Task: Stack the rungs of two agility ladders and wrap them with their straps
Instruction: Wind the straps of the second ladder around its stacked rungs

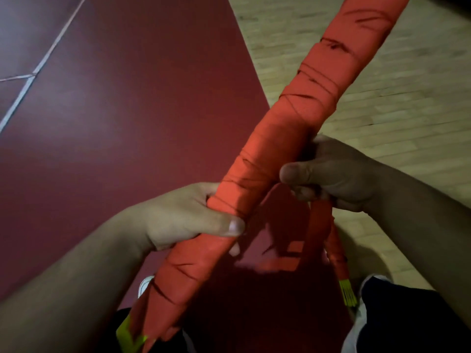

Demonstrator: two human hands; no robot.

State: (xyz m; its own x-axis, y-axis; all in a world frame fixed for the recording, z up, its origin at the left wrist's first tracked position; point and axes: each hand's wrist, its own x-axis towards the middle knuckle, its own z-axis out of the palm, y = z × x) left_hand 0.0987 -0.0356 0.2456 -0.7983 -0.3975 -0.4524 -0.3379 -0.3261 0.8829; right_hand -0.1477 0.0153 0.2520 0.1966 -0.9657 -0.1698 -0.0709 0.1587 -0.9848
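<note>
Clearly, the long orange-red bundle of stacked ladder rungs [293, 115] is held in the air over the floor. It runs on a slant from the lower left to the upper right corner of the view, and strap turns cross it along its whole length. The left hand [188, 217] grips its lower part, with the fingers curled under it and the thumb pressed on top. The right hand [331, 174] is just beside the bundle and pinches the loose orange-red strap end [321, 225], fingers closed narrow on it. This strap end hangs down and finishes in a yellow-green fringe [348, 293]. Below lie the dark red floor area [127, 123] with thin white lines [38, 67] and, to the right, the pale wooden floor [407, 98]. A white shoe [145, 284] shows under the bundle.
</note>
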